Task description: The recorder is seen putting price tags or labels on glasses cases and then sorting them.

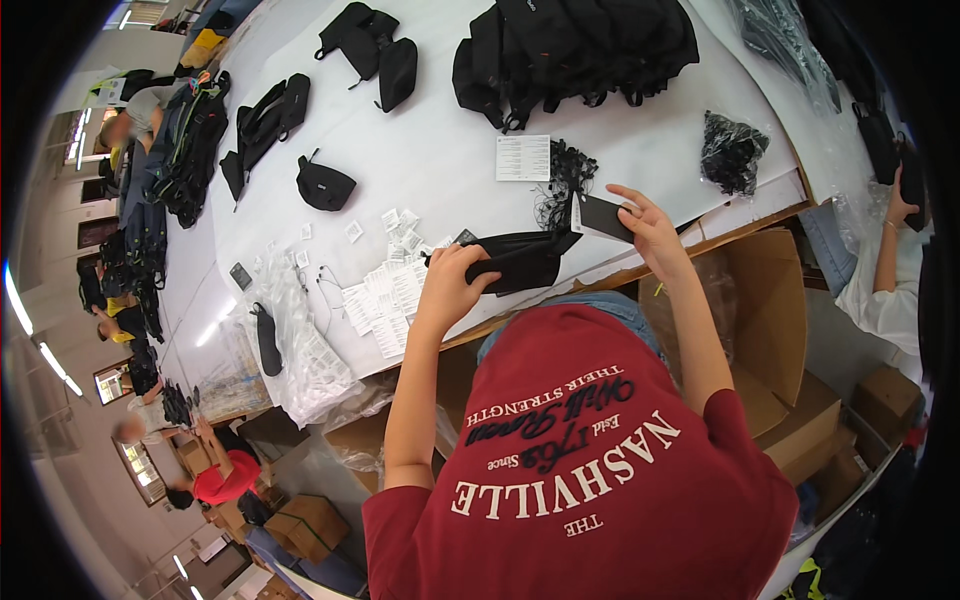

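1. The black pouch lies flat near the front edge of the bench, between the two hands. The left hand is closed on its left end, fingers curled over the top.
2. The right hand pinches a dark card by its right edge and holds it just above the pouch's right end. Whether the card is tied to the pouch cannot be told.
3. Judging by this, the pouch is at the card stage. The card looks not yet settled on it, and nothing shows the pouch bagged.
4. Just beyond the right hand lies a tangle of black strings with a white paper sheet beside it. Farther right of that hand sits a clear bag of black cords.
5. Left of the left hand, small white packets are spread over the bench. Past them, clear plastic bags hang over the edge.
6. Well beyond both hands lie another small pouch and a large black backpack. These may be pieces waiting or done; I cannot tell which.
7. The bench edge runs right under both wrists, so the pouch has little room toward the person. The bare stretch beyond the left hand gives the most room.
8. Below the right arm an open cardboard box stands by the bench. Far right, another person's hand works well apart.
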A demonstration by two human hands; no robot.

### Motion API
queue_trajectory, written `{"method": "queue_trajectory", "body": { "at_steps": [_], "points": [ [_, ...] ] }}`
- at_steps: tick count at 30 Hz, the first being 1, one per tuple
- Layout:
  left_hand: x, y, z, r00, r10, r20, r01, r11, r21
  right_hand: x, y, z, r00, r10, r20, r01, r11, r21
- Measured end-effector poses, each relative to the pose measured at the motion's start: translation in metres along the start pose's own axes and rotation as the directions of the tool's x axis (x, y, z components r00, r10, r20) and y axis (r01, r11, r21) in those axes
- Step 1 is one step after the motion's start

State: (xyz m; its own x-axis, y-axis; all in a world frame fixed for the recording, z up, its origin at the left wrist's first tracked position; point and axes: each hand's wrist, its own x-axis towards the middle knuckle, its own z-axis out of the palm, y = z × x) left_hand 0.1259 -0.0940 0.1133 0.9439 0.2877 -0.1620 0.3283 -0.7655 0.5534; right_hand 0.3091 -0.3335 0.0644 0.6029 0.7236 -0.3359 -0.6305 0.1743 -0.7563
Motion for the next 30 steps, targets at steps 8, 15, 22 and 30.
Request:
{"method": "queue_trajectory", "body": {
  "at_steps": [8,15,22,30],
  "points": [
    [-0.016,-0.007,-0.018,0.993,-0.104,0.055,0.106,0.994,-0.03,0.005,0.019,-0.019,0.982,0.165,0.091,-0.145,0.969,-0.198],
    [-0.031,0.01,-0.009,0.996,0.002,0.087,0.005,0.997,-0.083,0.031,0.033,-0.004,0.931,-0.029,-0.363,0.033,0.999,0.005],
    [-0.029,0.039,-0.015,0.989,0.123,0.079,-0.121,0.992,-0.041,0.058,0.046,0.011,0.877,-0.118,-0.466,0.148,0.989,0.027],
    [-0.028,0.034,-0.007,0.978,0.192,0.084,-0.19,0.981,-0.03,0.069,0.049,0.016,0.834,-0.334,-0.44,0.187,0.92,-0.344]
  ]
}}
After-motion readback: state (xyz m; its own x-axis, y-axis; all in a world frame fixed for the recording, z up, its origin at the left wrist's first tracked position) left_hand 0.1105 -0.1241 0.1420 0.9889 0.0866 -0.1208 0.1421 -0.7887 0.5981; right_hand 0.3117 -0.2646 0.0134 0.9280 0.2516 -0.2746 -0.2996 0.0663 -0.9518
